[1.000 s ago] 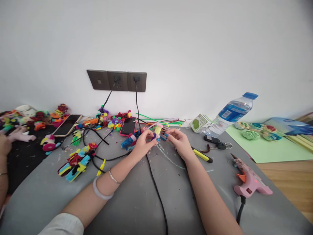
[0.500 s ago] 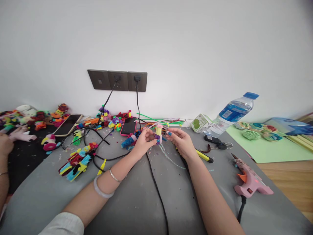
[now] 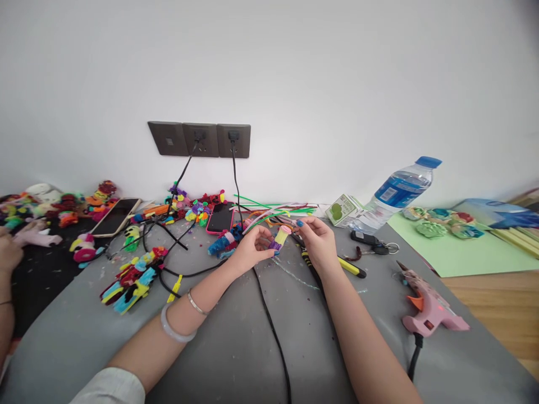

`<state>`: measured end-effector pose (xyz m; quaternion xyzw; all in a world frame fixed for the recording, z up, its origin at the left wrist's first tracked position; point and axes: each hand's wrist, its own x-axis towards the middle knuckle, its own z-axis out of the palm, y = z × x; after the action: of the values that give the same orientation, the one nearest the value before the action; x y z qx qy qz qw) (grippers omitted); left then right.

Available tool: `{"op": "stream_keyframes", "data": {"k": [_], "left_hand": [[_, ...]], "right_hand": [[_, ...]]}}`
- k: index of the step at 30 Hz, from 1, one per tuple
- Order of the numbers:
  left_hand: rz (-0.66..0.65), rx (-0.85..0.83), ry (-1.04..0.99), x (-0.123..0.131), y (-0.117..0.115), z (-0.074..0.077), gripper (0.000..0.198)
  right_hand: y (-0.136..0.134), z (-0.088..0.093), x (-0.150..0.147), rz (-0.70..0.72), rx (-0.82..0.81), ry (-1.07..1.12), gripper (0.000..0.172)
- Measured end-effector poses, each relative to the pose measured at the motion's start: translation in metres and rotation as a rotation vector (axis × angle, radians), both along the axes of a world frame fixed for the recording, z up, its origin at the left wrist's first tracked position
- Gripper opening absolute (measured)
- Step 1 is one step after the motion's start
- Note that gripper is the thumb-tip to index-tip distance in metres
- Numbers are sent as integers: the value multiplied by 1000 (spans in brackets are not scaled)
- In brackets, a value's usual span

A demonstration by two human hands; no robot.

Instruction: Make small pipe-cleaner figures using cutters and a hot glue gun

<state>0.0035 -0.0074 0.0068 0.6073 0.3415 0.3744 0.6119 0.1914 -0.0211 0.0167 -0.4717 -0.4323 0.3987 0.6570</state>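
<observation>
My left hand is closed on a small pipe-cleaner figure with a pink top, yellow middle and purple lower end. The figure tilts to the right, its pink end uppermost. Just right of it, my right hand is pinched together at the fingertips. Whatever thin thing those fingers hold is too small to make out. Beneath the hands, a strand of glittery tinsel lies on the grey table. Partly behind my right wrist are a yellow-and-black cutter and black-and-yellow plier handles.
A pink glue gun lies at right, near car keys and a tilted water bottle. Black cables cross the table. Pipe-cleaner figures and phones lie left. Another person's hand is at the far left.
The figure has gone from upright to tilted right in my left hand. My right hand has turned, its fingertips rising slightly and closing together.
</observation>
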Motion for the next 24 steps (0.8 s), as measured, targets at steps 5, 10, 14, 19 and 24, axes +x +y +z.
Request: {"op": "stream_keyframes", "data": {"k": [5, 10, 14, 19, 24], "left_hand": [[-12, 24, -1, 0, 0, 0, 40], [-19, 30, -6, 1, -1, 2, 40], [-16, 33, 5, 0, -1, 1, 39], [-19, 19, 9, 0, 0, 1, 39], [-12, 14, 2, 0, -1, 1, 40]], "right_hand": [[0, 0, -1, 28, 6, -41, 30], [0, -3, -1, 115, -8, -122, 30], [0, -6, 1, 128, 7, -153, 35], [0, -3, 0, 124, 15, -156, 43], [-1, -1, -1, 135, 21, -74, 42]]}}
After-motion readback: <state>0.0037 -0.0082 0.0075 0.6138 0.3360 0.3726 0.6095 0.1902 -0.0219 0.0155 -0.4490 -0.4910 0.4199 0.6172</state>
